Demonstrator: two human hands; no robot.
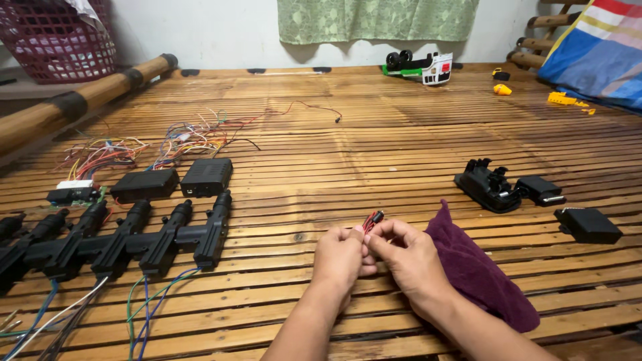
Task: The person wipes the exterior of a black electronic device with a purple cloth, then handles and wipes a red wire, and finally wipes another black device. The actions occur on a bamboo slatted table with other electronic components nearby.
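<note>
My left hand (341,257) and my right hand (406,256) meet above the slatted bamboo floor (374,154). Together they pinch a small bundle of red and black wires with a dark tip (372,219), which sticks up between the fingertips. A dark purple cloth (478,267) lies under and beside my right wrist. Both hands have their fingers closed on the wire bundle.
A row of several black actuators (120,237) with coloured leads lies at the left, behind them two black boxes (174,180) and loose wire bundles (180,137). Black plastic parts (491,187) and a black box (587,224) sit at the right. An overturned toy car (420,65) lies by the wall.
</note>
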